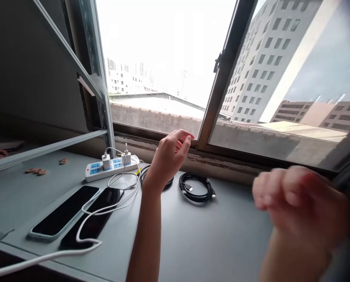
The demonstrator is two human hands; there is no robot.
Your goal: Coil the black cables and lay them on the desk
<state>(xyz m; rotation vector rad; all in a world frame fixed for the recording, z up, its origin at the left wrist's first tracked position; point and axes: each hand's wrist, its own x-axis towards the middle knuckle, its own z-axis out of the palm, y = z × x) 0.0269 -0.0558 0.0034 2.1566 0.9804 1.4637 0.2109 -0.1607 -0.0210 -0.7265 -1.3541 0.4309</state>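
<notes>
Sprawling unwound over one of two smartphones (66,209), a white cable (45,257) trails from near a power strip (116,167); one black cable (169,183), already coiled, sits partly behind the left hand (170,154), loosely curled, visibly empty. Another neat HDMI cable (198,198) rests coiled on the surface (222,235). The blurred right hand (301,196) is bunched, contents unclear.

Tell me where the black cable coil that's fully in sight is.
In the head view, the black cable coil lies on the grey tabletop just right of centre, below the window frame and to the lower right of the left hand.
</notes>
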